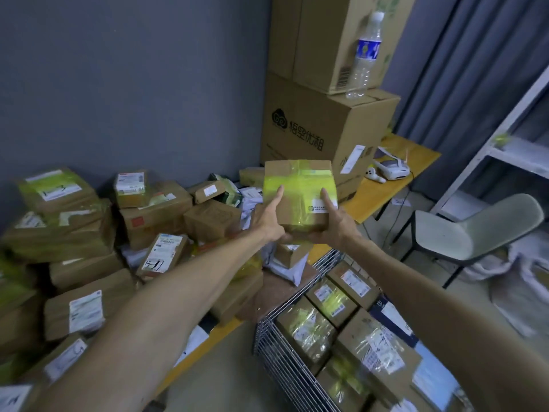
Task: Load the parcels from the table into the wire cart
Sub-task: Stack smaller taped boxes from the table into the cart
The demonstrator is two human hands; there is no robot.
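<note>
The left grip [267, 223] and right grip [337, 221] clasp one taped cardboard parcel [297, 185] at frame centre, cupping its lower corners with thumbs laid up its near face. It is held above the orange bench [386, 185]. A heap of parcels [148, 209] fills the left of the frame. The wire cart [282, 361], lower right, holds labelled boxes [332, 298].
</note>
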